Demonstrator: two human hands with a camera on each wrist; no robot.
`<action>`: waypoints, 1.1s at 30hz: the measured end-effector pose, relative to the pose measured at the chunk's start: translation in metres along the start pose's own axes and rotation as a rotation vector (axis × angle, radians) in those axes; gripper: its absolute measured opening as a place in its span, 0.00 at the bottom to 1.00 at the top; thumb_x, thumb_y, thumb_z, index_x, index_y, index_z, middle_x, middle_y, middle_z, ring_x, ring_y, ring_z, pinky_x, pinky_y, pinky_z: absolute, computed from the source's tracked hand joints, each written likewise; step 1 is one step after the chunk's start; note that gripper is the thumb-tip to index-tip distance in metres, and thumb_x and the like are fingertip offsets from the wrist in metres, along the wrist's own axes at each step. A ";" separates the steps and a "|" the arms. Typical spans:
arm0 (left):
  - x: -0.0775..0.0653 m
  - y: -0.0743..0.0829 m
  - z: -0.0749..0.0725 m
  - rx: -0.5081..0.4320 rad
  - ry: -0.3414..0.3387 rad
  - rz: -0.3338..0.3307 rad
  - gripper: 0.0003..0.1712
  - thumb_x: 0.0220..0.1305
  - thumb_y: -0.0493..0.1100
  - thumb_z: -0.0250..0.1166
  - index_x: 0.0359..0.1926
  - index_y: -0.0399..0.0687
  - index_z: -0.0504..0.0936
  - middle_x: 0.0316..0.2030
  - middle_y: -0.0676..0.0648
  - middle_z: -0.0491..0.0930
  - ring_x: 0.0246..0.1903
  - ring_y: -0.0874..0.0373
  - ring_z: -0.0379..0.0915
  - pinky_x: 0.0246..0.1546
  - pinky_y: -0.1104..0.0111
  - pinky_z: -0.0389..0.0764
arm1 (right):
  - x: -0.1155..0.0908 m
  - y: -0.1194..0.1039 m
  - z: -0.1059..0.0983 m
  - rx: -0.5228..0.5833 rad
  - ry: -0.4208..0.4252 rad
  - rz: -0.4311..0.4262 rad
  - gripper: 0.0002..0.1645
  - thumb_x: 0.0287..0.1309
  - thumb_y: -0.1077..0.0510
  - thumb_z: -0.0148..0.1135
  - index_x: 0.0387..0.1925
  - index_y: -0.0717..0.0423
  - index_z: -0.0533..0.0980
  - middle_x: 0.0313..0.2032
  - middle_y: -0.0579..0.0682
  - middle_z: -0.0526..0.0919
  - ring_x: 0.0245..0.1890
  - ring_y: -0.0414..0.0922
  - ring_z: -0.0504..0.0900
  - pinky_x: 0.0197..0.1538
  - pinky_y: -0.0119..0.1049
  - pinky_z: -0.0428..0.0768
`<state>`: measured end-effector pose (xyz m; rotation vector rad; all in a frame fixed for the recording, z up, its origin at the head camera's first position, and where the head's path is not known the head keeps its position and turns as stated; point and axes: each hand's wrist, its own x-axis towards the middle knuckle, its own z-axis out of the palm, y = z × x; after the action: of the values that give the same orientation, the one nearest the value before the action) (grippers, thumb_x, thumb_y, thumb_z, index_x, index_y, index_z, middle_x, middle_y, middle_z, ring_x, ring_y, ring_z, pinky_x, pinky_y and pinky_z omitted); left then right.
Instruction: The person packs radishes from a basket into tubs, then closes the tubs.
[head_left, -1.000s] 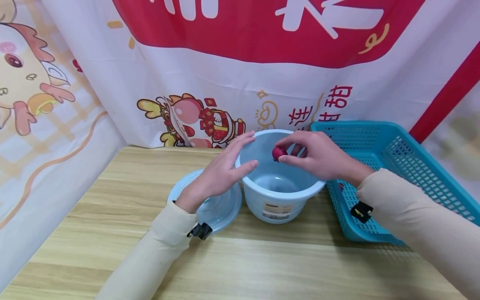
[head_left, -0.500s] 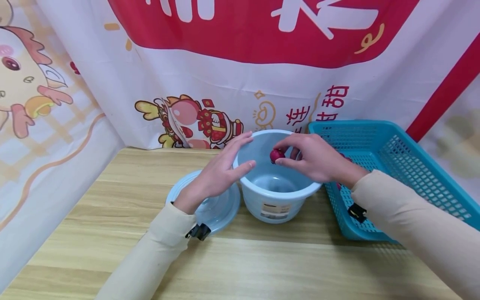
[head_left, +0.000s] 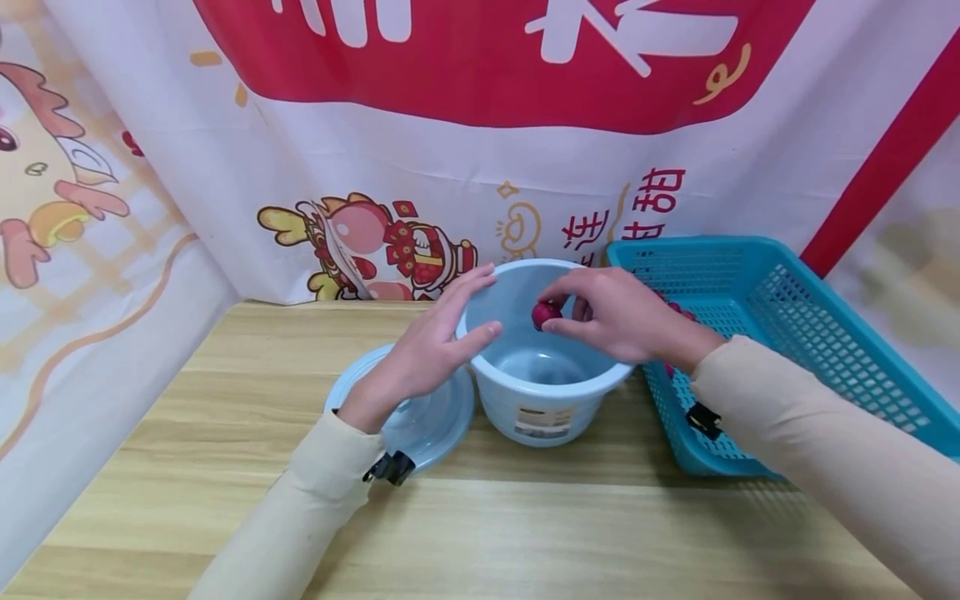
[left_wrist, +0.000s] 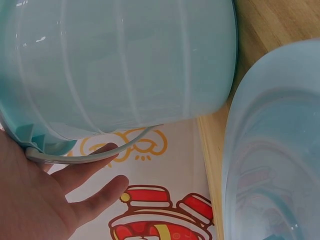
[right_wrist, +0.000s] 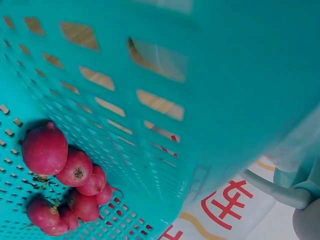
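Note:
A red radish [head_left: 545, 315] is pinched between the thumb and fingertips of my right hand [head_left: 600, 310], held over the mouth of the light-blue bucket [head_left: 543, 392]. My left hand [head_left: 431, 337] rests at the bucket's left rim, thumb over the edge and fingers extended. In the left wrist view those fingers [left_wrist: 87, 170] lie beside the bucket's handle [left_wrist: 95, 156]. The part of the bucket floor that shows is bare. Several more radishes [right_wrist: 75, 167] lie together in the blue-green basket [right_wrist: 240, 75], some hidden by my right forearm in the head view.
A round light-blue lid [head_left: 435, 425] lies on the wooden table [head_left: 480, 533], left of the bucket and partly under my left wrist. Close on the bucket's right stands the tall-sided basket. A printed cloth [head_left: 420, 158] hangs right behind the bucket and basket.
Everything in the head view has shifted slightly left. Both hands keep their places, one at the bucket rim, one on the radish. More radishes show in the basket beyond my right wrist.

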<state>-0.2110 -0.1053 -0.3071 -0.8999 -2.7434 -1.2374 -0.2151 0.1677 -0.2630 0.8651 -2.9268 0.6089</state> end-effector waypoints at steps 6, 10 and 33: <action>-0.001 -0.002 0.000 0.001 0.002 0.005 0.42 0.76 0.65 0.54 0.84 0.62 0.55 0.85 0.61 0.48 0.83 0.51 0.51 0.76 0.34 0.64 | 0.002 -0.001 0.002 -0.013 -0.003 0.004 0.27 0.63 0.46 0.75 0.62 0.48 0.84 0.50 0.48 0.90 0.45 0.45 0.85 0.47 0.44 0.88; -0.001 -0.004 0.000 -0.001 0.002 0.000 0.42 0.76 0.65 0.54 0.84 0.62 0.55 0.85 0.62 0.48 0.84 0.53 0.50 0.77 0.35 0.63 | 0.003 0.000 0.004 -0.011 0.002 0.010 0.25 0.66 0.46 0.73 0.61 0.49 0.84 0.50 0.49 0.90 0.45 0.45 0.86 0.47 0.44 0.88; 0.000 -0.002 0.001 0.004 0.002 0.007 0.43 0.76 0.65 0.53 0.84 0.62 0.54 0.85 0.62 0.48 0.83 0.52 0.51 0.76 0.35 0.64 | -0.015 0.016 -0.012 0.280 0.013 0.001 0.23 0.62 0.49 0.76 0.58 0.45 0.85 0.54 0.48 0.89 0.48 0.46 0.87 0.48 0.41 0.89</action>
<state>-0.2116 -0.1057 -0.3086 -0.9063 -2.7380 -1.2313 -0.2120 0.1925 -0.2596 0.8760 -2.8729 1.0385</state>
